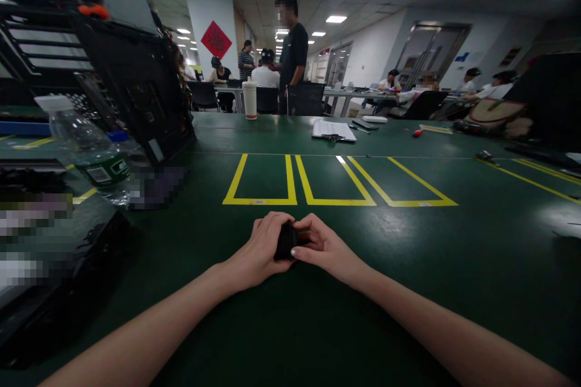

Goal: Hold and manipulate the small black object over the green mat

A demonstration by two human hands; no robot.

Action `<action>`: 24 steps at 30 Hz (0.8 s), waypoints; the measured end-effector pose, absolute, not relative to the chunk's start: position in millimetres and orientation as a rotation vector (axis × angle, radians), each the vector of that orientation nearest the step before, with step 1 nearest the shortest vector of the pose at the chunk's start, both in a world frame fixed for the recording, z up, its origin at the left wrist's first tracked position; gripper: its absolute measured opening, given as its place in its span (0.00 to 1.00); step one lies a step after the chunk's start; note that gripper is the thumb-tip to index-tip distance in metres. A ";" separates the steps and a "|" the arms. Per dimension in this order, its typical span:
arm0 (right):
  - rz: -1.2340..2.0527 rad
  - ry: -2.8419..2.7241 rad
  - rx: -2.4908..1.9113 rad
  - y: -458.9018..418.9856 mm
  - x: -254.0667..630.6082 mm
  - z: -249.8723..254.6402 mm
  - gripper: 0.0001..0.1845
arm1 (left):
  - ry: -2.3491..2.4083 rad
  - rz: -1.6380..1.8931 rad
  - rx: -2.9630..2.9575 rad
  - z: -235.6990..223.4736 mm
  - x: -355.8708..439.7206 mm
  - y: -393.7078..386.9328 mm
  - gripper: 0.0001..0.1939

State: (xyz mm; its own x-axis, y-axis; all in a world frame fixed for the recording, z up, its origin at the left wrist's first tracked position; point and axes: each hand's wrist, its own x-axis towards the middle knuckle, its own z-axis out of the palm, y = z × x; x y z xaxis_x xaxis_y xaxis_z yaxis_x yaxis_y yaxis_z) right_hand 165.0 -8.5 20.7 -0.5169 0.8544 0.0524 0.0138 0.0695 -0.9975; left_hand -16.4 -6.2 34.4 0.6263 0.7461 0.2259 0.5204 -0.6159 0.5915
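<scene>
Between my two hands is a small black box-like object (285, 243), close above or on the green table (290, 326); its exact kind does not show. Fingers and thumb of my left hand (263, 248) wrap its left side. My right hand (324, 248) closes on its right edge, thumb in front and fingers behind. Part of the object is covered by the fingers. Just beyond the hands, yellow tape (267, 201) marks three open-ended frames on the tabletop.
On the left stand a clear plastic bottle (97, 151), a black metal computer case (136, 84) and a black plastic bag (68, 290). Farther back are a white cup (249, 100) and a clipboard (333, 130). A bag (499, 112) lies far right. Several people are beyond the table.
</scene>
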 end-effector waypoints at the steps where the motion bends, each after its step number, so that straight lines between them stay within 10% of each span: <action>1: 1.532 -1.640 -0.870 -8.7 164.8 20.5 0.15 | 1.003 0.637 2.370 34.4 -16.3 -6.3 0.27; 24: 1.571 -1.578 -0.840 -5.8 163.7 19.8 0.12 | 1.014 0.627 2.358 34.9 -15.0 -6.6 0.26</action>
State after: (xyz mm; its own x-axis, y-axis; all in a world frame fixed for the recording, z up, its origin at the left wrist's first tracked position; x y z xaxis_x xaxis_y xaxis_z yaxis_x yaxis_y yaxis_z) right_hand 163.7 -5.8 19.8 -0.5092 0.8588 0.0556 -0.0518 0.0339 -0.9981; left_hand -15.0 -6.6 34.9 0.6177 0.7569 0.2136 0.5298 -0.6012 0.5982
